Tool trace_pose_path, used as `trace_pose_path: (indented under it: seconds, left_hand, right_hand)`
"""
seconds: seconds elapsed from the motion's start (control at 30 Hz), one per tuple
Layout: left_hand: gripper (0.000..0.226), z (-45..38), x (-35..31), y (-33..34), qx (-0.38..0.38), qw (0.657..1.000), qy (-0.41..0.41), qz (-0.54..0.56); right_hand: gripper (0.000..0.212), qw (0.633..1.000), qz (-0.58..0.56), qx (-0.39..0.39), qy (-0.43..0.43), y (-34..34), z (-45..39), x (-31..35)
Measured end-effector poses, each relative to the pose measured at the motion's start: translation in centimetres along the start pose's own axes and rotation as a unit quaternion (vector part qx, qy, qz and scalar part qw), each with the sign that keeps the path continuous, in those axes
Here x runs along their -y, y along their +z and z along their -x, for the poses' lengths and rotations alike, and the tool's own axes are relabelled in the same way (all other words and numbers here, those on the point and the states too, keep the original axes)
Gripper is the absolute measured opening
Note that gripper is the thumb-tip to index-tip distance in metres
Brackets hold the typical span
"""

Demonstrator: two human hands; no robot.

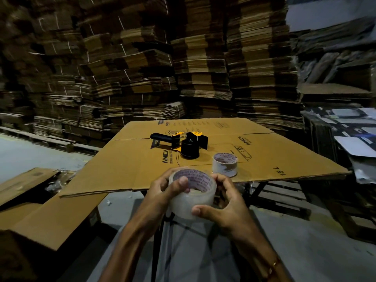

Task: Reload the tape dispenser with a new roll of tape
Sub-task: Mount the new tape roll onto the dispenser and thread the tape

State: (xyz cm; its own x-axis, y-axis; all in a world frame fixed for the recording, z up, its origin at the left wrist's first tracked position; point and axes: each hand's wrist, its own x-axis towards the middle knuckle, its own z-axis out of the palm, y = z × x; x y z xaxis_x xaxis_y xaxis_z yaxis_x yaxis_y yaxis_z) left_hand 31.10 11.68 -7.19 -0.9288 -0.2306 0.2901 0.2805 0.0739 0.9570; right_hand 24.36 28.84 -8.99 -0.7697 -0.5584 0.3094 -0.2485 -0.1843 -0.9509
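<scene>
Stacks of flattened cartons [203,58] wall in the space behind a cardboard sheet [126,165] that serves as a table top. On it the tape dispenser [181,142] lies on its side, its spindle bare, and just right of it stands an empty tape core [224,164]. Nearer the camera, off the sheet's front edge, both hands hold the new tape roll [192,197]. The left hand [164,190] grips its side, thumb on the rim; the right hand [221,208] curls around, thumb pressed on the outer wrap, perhaps at the tape's end.

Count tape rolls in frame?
2. A full clear tape roll held in both hands, and an empty cardboard core standing on the cardboard sheet, right of the dispenser.
</scene>
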Motion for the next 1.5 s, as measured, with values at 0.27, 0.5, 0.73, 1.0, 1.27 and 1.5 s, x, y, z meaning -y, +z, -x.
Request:
trace_pose_path:
  seconds: [0.27,0.5,0.73,1.0,1.27,1.5]
  left_hand:
    - [0.122,0.8,1.0,0.8,0.013,0.999,-0.049,-0.012]
    - [0.099,1.0,1.0,2.5,-0.092,0.994,-0.011,-0.057]
    - [0.104,0.2,1.4,2.9,-0.196,0.977,0.031,-0.083]
    - [0.109,0.4,0.8,2.2,-0.198,0.971,0.053,-0.122]
    - [0.096,0.9,-0.2,0.1,-0.019,0.997,0.024,-0.066]
    - [0.112,1.1,0.3,1.2,0.020,0.997,0.030,-0.062]
  right_hand:
    - [0.082,0.998,0.037,-0.037,-0.028,0.5,0.2,-0.8]
    - [0.078,0.984,0.114,-0.106,-0.084,1.5,-0.7,-1.7]
    - [0.046,0.955,0.179,-0.175,-0.157,2.3,-0.6,-1.4]
    - [0.048,0.979,0.109,-0.124,-0.121,1.8,-0.8,-1.0]
    - [0.079,0.996,0.086,0.016,-0.016,-1.5,-1.2,0.9]
    - [0.084,0.989,0.147,0.013,-0.020,-2.1,-0.7,1.2]
